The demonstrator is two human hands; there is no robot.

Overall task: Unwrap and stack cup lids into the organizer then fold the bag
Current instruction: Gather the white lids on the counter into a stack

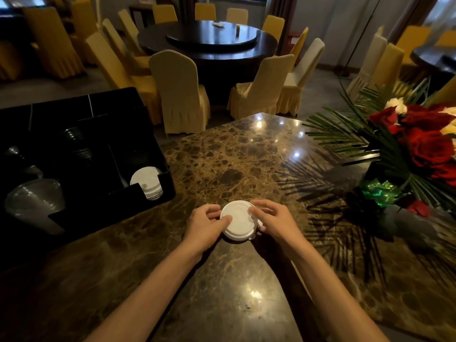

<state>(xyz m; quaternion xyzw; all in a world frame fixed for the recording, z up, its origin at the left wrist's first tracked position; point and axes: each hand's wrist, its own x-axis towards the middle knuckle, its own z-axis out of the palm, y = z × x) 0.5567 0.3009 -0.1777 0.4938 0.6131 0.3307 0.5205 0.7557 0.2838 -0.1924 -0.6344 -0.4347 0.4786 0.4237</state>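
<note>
A short stack of white cup lids (238, 222) rests on the brown marble counter (237, 156) in front of me. My left hand (206, 224) grips its left side, thumb on the top lid. My right hand (275, 222) grips the right side, fingers curled over the rim. A black organizer (81, 154) stands at the left; its front right slot holds more white lids (146, 181). Whether a bag wraps the stack I cannot tell.
Clear plastic cups (34, 203) lie in the organizer's left compartments. A bouquet of red roses with palm fronds in a green vase (381, 192) stands at the right. Beyond the counter are covered chairs (180, 95) and a dark round table (209, 43).
</note>
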